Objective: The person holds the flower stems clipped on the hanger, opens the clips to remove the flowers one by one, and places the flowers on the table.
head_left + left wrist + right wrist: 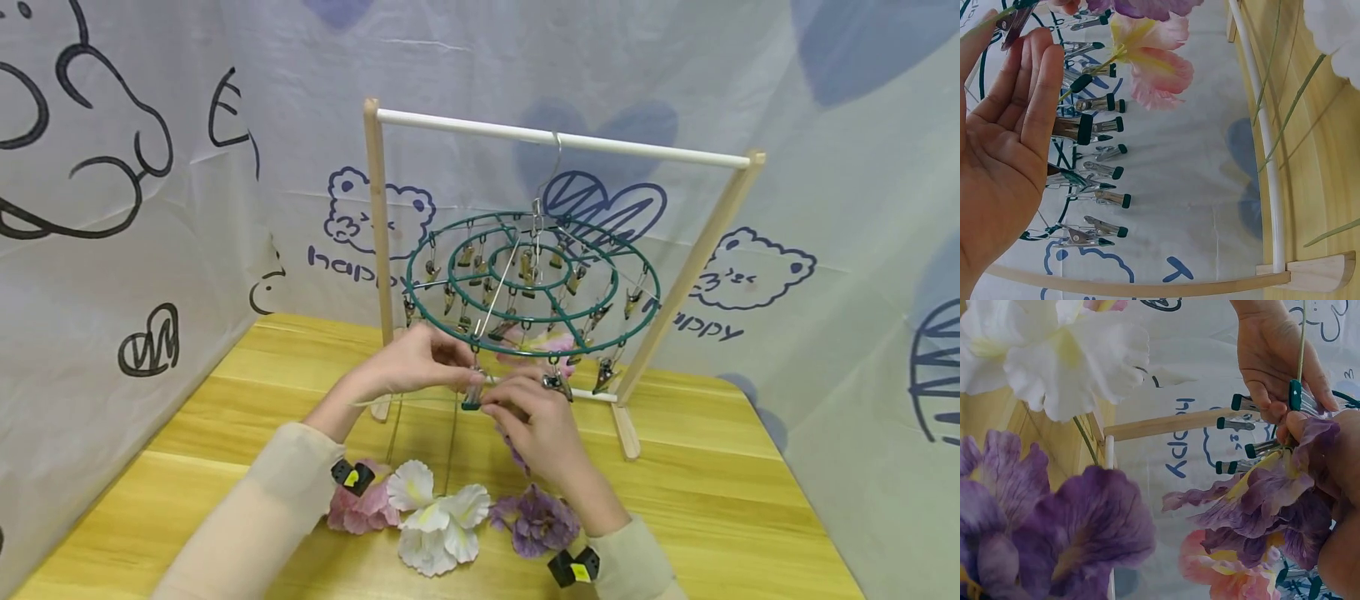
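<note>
A green round clip hanger (450, 333) carries several metal clips with green tips. At its front edge, my left hand (420, 360) pinches one clip (472, 395) between thumb and fingers. Close beside that clip, the right hand (536, 421) pinches the stem of a purple artificial flower (1260, 500) just behind its bloom. The thin green stem (1302, 347) runs past the clip's tip and out toward the left forearm. Whether the clip's jaws grip the stem, I cannot tell. Behind the hands, a pink flower (1154, 62) hangs from the hanger by a clip.
The hanger hooks onto a white rod (480, 127) of a wooden stand (378, 225). On the wooden table (720, 475) nearer me lie a pink flower (363, 504), a white flower (437, 525) and another purple flower (536, 521). Printed cloth (825, 167) surrounds the table.
</note>
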